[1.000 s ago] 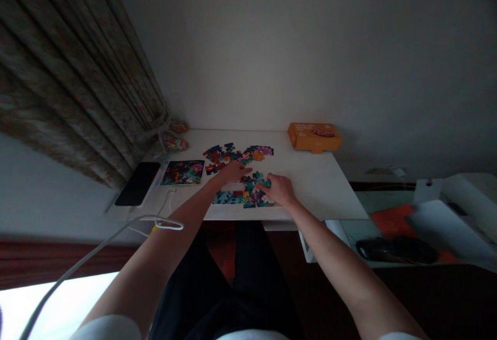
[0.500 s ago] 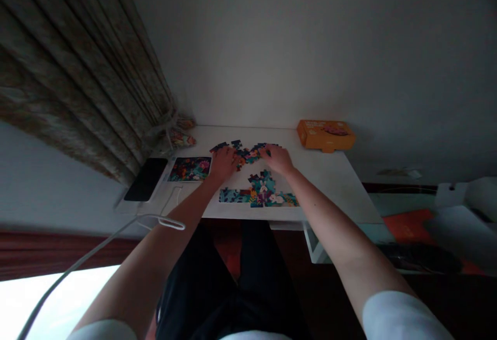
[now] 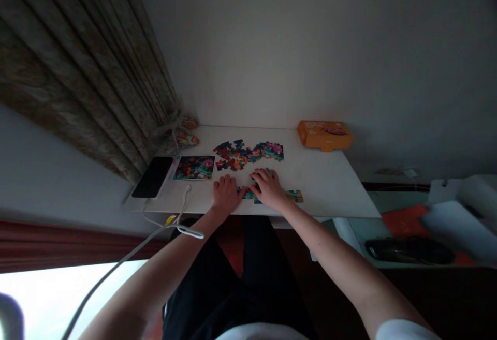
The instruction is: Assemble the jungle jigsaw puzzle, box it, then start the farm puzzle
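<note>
My left hand lies flat over the left end of a partly joined jigsaw puzzle section, fingers spread, thumb pointing right. On the middle of that same section rests my right hand, fingers apart and hiding most of the pieces below. Neither hand shows a piece in its grip. Farther back on the white table is a second group of dark, colourful jigsaw pieces, some joined and some loose. A printed picture card lies left of the hands.
A black phone lies at the table's left side, near a white cable that hangs over the front edge. An orange box stands at the back right. A crumpled plastic bag sits at the back left by the curtain.
Both hands have come back toward me from the rear group of pieces onto the near puzzle section. The rear pieces are now uncovered. The camera view has shifted slightly.
</note>
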`<state>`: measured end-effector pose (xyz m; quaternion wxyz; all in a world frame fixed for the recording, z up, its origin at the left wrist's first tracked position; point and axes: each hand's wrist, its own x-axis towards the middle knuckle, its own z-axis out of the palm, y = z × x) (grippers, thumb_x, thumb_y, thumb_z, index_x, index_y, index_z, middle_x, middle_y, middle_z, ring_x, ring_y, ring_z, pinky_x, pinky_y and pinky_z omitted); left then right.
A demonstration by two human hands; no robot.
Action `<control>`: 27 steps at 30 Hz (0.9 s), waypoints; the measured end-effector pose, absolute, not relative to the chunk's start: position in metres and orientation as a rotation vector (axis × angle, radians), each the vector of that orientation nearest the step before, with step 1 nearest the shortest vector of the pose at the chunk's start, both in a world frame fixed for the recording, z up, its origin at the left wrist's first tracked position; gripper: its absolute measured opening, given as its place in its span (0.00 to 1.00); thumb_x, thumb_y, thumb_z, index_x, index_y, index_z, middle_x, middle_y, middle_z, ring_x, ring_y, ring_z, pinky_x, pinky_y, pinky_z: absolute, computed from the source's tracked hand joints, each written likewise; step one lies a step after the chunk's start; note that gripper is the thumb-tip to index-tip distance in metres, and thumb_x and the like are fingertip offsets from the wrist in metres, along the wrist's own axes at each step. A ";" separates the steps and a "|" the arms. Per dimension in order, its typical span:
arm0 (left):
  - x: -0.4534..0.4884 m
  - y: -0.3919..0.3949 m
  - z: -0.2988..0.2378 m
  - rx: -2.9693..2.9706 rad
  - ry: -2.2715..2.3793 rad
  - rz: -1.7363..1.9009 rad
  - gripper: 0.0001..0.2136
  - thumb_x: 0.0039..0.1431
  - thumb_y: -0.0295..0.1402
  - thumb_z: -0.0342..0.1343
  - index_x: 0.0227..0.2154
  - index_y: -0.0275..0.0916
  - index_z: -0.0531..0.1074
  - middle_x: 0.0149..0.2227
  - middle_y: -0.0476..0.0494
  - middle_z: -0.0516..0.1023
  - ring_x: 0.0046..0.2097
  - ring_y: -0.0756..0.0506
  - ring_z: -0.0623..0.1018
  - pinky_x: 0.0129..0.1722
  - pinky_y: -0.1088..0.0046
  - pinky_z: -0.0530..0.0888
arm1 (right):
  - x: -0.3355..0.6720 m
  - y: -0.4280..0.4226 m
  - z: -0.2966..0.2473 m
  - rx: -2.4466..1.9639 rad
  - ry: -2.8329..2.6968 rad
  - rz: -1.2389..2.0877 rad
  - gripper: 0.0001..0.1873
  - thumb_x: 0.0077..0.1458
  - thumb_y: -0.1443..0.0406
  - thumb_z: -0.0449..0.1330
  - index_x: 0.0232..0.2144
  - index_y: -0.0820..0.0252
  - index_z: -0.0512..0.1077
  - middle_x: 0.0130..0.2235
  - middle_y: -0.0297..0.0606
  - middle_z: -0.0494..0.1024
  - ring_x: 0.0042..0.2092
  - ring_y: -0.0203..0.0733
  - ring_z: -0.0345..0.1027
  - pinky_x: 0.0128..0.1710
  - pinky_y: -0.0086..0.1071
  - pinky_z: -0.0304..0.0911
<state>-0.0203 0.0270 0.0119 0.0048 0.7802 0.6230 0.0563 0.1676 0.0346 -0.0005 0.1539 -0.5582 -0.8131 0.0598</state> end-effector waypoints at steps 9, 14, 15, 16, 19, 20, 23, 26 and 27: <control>-0.011 0.031 0.023 2.344 1.952 0.081 0.23 0.70 0.48 0.48 0.50 0.32 0.74 0.50 0.26 0.78 0.50 0.32 0.80 0.47 0.58 0.74 | 0.170 0.039 -0.008 -1.714 -2.276 0.242 0.24 0.71 0.52 0.50 0.64 0.51 0.68 0.69 0.45 0.66 0.71 0.55 0.53 0.69 0.63 0.44; -0.011 0.061 0.030 2.219 1.899 0.013 0.24 0.73 0.47 0.43 0.42 0.34 0.80 0.46 0.29 0.81 0.49 0.33 0.82 0.47 0.61 0.75 | 0.169 0.045 -0.006 -1.689 -2.269 0.209 0.24 0.71 0.52 0.50 0.61 0.54 0.70 0.67 0.46 0.69 0.69 0.54 0.56 0.68 0.59 0.46; -0.013 0.071 0.032 2.186 1.883 0.019 0.25 0.73 0.48 0.43 0.40 0.35 0.80 0.45 0.29 0.82 0.49 0.34 0.82 0.47 0.62 0.74 | 0.169 0.047 -0.005 -1.682 -2.268 0.195 0.24 0.71 0.52 0.50 0.60 0.54 0.71 0.65 0.47 0.70 0.67 0.54 0.58 0.67 0.56 0.47; -0.015 0.082 0.035 2.154 1.861 0.045 0.26 0.73 0.49 0.42 0.40 0.35 0.80 0.44 0.30 0.82 0.49 0.35 0.82 0.48 0.64 0.74 | 0.169 0.049 -0.004 -1.678 -2.265 0.181 0.23 0.71 0.51 0.50 0.59 0.54 0.72 0.63 0.47 0.72 0.65 0.53 0.60 0.66 0.54 0.49; -0.019 0.105 0.040 2.130 1.796 0.191 0.24 0.75 0.46 0.41 0.42 0.37 0.80 0.46 0.33 0.82 0.50 0.38 0.81 0.50 0.66 0.73 | 0.169 0.059 -0.001 -1.717 -2.246 0.140 0.23 0.70 0.51 0.51 0.56 0.56 0.74 0.56 0.49 0.76 0.59 0.54 0.65 0.61 0.49 0.54; -0.019 0.107 0.040 2.157 1.811 0.256 0.22 0.74 0.44 0.42 0.43 0.37 0.79 0.48 0.33 0.81 0.52 0.38 0.80 0.52 0.65 0.72 | 0.168 0.064 0.000 -1.747 -2.236 0.128 0.23 0.70 0.50 0.51 0.55 0.56 0.74 0.55 0.50 0.76 0.58 0.55 0.65 0.59 0.49 0.55; -0.016 0.094 0.033 2.343 1.829 0.418 0.15 0.72 0.40 0.48 0.48 0.38 0.76 0.54 0.31 0.77 0.58 0.35 0.75 0.60 0.57 0.67 | 0.166 0.079 0.001 -1.847 -2.199 0.105 0.25 0.70 0.49 0.51 0.55 0.59 0.74 0.53 0.53 0.77 0.58 0.58 0.65 0.56 0.49 0.58; -0.010 0.064 0.021 2.506 1.648 0.387 0.15 0.68 0.41 0.54 0.52 0.41 0.75 0.58 0.32 0.75 0.62 0.33 0.72 0.64 0.51 0.62 | 0.163 0.094 0.003 -1.895 -2.167 0.105 0.30 0.69 0.46 0.51 0.58 0.61 0.72 0.54 0.57 0.76 0.58 0.61 0.66 0.55 0.49 0.61; -0.008 0.055 0.017 2.516 1.616 0.358 0.16 0.67 0.42 0.55 0.54 0.42 0.74 0.59 0.32 0.75 0.62 0.32 0.72 0.65 0.50 0.61 | 0.163 0.097 0.004 -1.903 -2.160 0.113 0.31 0.68 0.45 0.51 0.60 0.61 0.70 0.55 0.57 0.77 0.58 0.61 0.68 0.54 0.48 0.62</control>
